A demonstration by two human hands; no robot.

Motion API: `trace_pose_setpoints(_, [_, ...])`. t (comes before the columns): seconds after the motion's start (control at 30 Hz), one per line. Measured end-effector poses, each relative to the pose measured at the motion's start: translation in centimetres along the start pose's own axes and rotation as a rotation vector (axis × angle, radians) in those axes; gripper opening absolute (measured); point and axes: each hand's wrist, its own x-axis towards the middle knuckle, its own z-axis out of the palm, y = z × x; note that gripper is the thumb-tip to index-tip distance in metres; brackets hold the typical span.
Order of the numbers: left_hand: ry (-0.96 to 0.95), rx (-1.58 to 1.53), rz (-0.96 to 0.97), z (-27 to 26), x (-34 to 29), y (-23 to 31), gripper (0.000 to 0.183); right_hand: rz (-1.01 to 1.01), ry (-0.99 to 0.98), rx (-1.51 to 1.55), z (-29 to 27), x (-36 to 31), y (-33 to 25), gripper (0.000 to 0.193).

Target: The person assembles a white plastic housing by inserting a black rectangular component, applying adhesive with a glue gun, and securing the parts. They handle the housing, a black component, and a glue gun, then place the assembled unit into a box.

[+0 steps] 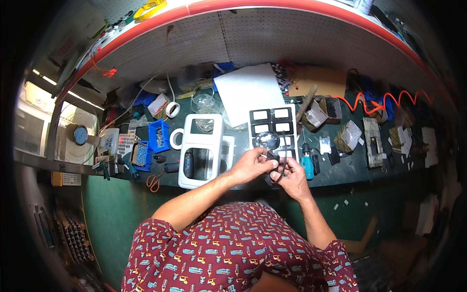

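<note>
Close together over the front edge of the bench are my left hand [250, 166] and my right hand [293, 180]. Both are closed on a small black part with a cable [273, 156]; its exact kind is hidden by my fingers. The black cable bends down past my right fingers. Just beyond my fingertips is a glossy dark dome [267, 140], over a white panel [268, 108] with several black-framed white rectangles. To the left of my left hand stands a white plastic housing [183, 168] with two large openings; a dark cylinder shows through the nearer one.
A teal power drill [307, 163] lies right of my right hand. Orange-handled scissors [154, 182] and blue bins [158, 135] are at the left. A white sheet [245, 90] lies behind the panel, with open cardboard boxes [315, 117] and a coiled orange hose [372, 108] farther right.
</note>
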Motion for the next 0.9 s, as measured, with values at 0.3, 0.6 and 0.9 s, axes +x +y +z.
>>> trace_pose_setpoints(0.3, [0.045, -0.405, 0.05, -1.2, -0.7, 1.6, 0.047, -0.025, 0.184, 0.224, -0.3, 0.7, -1.2, 0.018])
trace_pose_setpoints(0.6, [-0.086, -0.8, -0.045, 0.1, -2.1, 4.1, 0.045, -0.017, 0.377, 0.209, 0.9, 0.5, -0.8, 0.015])
trace_pose_setpoints(0.9, [-0.068, -0.745, -0.049, 0.5, -2.0, 3.9, 0.044, -0.151, 0.717, 0.145, -4.4, 1.3, 1.1, 0.023])
